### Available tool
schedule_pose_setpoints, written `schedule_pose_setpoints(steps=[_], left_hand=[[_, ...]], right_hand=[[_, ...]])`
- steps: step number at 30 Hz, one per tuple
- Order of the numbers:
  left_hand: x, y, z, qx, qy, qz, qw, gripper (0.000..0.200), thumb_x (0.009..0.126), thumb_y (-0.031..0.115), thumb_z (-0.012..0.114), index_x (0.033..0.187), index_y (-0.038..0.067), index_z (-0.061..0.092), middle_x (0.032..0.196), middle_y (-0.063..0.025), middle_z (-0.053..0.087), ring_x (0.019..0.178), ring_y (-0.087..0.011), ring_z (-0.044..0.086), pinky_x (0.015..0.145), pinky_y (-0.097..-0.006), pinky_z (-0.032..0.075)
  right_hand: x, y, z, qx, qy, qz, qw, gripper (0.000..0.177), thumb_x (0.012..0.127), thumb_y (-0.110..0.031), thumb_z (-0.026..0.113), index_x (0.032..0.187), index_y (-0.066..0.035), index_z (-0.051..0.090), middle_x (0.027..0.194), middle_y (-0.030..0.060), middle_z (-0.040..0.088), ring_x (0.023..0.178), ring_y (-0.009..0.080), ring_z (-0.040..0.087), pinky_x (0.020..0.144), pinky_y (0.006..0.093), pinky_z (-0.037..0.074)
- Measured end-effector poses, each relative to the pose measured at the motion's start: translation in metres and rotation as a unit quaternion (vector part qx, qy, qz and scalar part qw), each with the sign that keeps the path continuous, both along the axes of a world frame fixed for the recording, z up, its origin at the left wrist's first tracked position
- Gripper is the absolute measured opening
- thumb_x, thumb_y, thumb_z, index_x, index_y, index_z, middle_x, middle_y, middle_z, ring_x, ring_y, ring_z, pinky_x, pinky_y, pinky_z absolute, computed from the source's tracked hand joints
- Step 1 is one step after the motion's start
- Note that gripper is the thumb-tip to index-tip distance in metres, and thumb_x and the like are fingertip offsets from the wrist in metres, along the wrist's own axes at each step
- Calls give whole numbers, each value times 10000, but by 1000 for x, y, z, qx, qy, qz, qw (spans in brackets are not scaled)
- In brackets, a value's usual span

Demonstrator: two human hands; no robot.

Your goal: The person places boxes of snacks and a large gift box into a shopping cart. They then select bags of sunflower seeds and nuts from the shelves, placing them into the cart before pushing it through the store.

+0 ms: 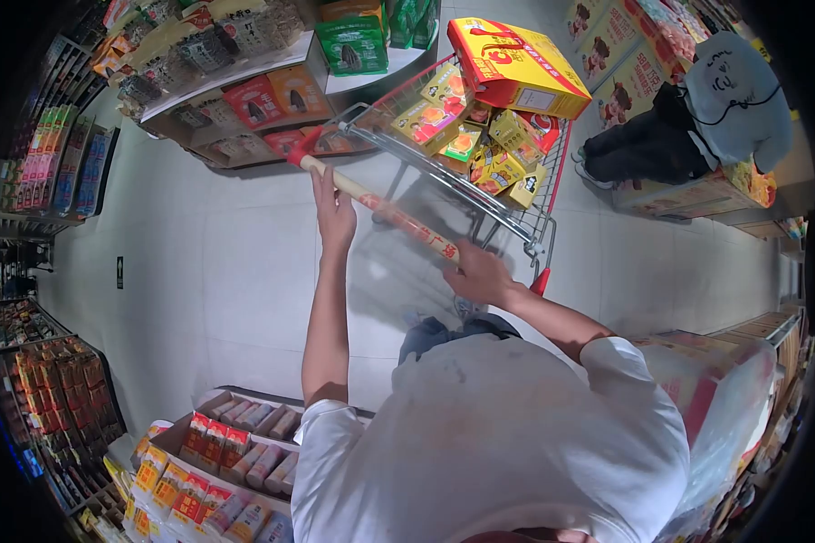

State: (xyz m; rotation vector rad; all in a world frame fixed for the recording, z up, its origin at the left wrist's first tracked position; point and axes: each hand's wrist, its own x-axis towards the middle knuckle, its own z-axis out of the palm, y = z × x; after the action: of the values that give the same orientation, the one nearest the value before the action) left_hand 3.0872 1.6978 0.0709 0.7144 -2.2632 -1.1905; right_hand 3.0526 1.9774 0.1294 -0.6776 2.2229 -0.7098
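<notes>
"Where are the hands?"

"Both are at the handle [385, 211] of the shopping cart [516, 231]. The left hand [335, 215] is near its left end, just beside the red end piece [304, 147]. The right hand [480, 274] is near the other end, past the red printed characters."

"Are they gripping it?"

"The right one is closed around it. The left one is open, its fingers fairly straight and touching the handle."

"And the cart's load?"

"Beyond the handle, well apart from both hands. Small yellow boxes [498, 167] lie jumbled in the basket, between its near rim and a large red-and-yellow box [525, 68]. That one is tilted at the far edge, above the small ones."

"What stands around it?"

"A display shelf [235, 90] is near the cart's left side. Well off to the right is another person [733, 100] in a light top and dark trousers. A display of packaged goods [213, 471] is left of the wearer's white shirt [489, 434]."
</notes>
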Motion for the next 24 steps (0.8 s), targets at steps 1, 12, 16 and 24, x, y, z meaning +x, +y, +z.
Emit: schedule_pose_setpoints(steps=[1,12,16,24], left_hand=[[8,7,1,67,10,18,998,547,887,68,473,1422,30,365,1542,-198,214,1357,-313,356,1027,-357,395],[128,114,42,577,172,169,780,460,994,361,408,1235,-20,503,1086,-132,605,989,-224,601,853,-353,484],[182,85,14,517,197,217,804,291,998,238,464,1119,-12,550,937,-94,619,825,-176,634,672,-268,522],[191,26,31,425,188,328,822,268,967,212,551,1064,-36,574,766,-119,612,546,-157,557,511,-278,495]], right_hand=[[4,-11,1,-26,-18,15,999,459,824,-289,576,1166,5,496,1043,265,598,1008,418,581,879,493,450],[101,-125,-24,-366,-58,60,927,660,737,-57,502,1361,72,330,1379,269,318,1259,413,356,1031,421,354],[124,-130,-15,-437,-134,146,877,595,759,-12,501,1341,49,393,1390,227,349,1252,352,410,1014,390,380],[38,-103,-39,-413,23,99,905,519,746,54,569,1260,1,519,1234,145,556,1120,245,564,947,338,452]])
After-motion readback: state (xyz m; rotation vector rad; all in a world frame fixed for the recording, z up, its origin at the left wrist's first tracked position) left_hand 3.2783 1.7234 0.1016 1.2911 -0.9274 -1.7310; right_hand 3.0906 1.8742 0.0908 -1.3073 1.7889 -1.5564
